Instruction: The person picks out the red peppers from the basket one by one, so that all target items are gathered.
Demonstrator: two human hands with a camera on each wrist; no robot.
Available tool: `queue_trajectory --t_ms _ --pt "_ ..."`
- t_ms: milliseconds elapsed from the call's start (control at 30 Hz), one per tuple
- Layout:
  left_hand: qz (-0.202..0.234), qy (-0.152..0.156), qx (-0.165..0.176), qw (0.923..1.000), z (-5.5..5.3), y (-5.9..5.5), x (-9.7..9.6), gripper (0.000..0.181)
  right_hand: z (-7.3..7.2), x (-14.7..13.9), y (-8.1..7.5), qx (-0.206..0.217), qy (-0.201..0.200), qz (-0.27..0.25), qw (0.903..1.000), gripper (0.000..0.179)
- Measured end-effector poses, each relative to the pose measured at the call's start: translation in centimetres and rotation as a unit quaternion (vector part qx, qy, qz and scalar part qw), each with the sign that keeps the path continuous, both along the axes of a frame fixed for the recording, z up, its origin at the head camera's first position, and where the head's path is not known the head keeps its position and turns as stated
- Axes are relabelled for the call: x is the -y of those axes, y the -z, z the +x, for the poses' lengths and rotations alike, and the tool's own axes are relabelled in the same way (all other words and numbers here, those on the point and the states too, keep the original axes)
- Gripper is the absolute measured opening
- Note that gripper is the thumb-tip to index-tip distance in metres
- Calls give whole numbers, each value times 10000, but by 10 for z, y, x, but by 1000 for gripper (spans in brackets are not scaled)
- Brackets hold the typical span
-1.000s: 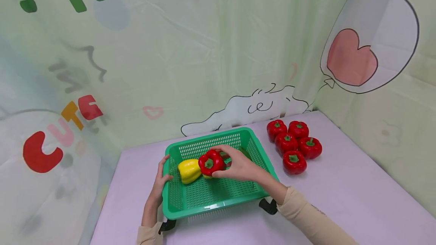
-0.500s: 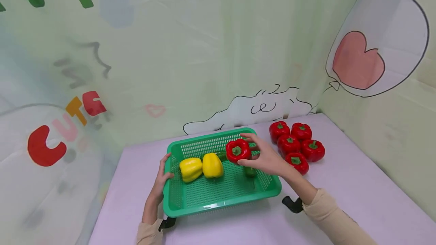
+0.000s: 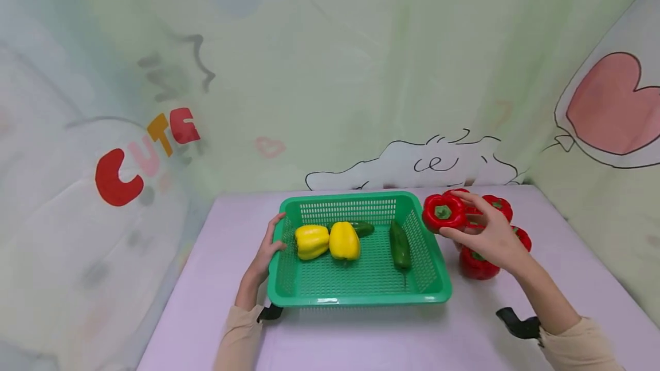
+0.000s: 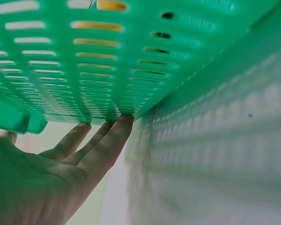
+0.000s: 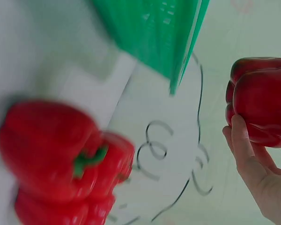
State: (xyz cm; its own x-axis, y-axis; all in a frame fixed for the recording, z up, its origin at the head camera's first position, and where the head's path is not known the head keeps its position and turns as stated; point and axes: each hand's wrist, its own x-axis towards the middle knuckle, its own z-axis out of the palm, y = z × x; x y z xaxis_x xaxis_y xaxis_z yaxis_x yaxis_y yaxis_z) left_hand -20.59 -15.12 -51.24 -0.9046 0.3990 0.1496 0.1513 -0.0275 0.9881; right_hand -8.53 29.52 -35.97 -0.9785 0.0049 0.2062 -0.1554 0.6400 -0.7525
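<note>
My right hand (image 3: 495,236) grips a red bell pepper (image 3: 442,212) between thumb and fingers. In the head view it is just right of the green basket (image 3: 361,300). The held pepper (image 5: 264,98) also shows in the right wrist view, raised off the table. My left hand (image 3: 264,253) holds the basket's left side, thumb at the rim and several fingers (image 4: 105,145) against the slotted outer wall. Inside the basket lie two yellow bell peppers (image 3: 311,241) and two green peppers (image 3: 400,245), one green pepper partly hidden behind the yellow ones.
Several red bell peppers (image 3: 479,265) sit on the table right of the basket, partly hidden behind my right hand. A lilac cloth covers the table (image 3: 361,339). Printed curtains (image 3: 330,90) hang at the back and sides.
My right hand has carried the red bell pepper rightward from over the basket to near the other red peppers. The left hand stays on the basket. The head view has turned right.
</note>
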Motion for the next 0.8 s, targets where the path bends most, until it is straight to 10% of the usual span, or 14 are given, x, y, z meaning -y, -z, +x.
queue_trajectory --t_ms 800 --pt "-6 -16 390 9992 -2 -10 -2 80 34 -102 39 515 1862 130 9811 81"
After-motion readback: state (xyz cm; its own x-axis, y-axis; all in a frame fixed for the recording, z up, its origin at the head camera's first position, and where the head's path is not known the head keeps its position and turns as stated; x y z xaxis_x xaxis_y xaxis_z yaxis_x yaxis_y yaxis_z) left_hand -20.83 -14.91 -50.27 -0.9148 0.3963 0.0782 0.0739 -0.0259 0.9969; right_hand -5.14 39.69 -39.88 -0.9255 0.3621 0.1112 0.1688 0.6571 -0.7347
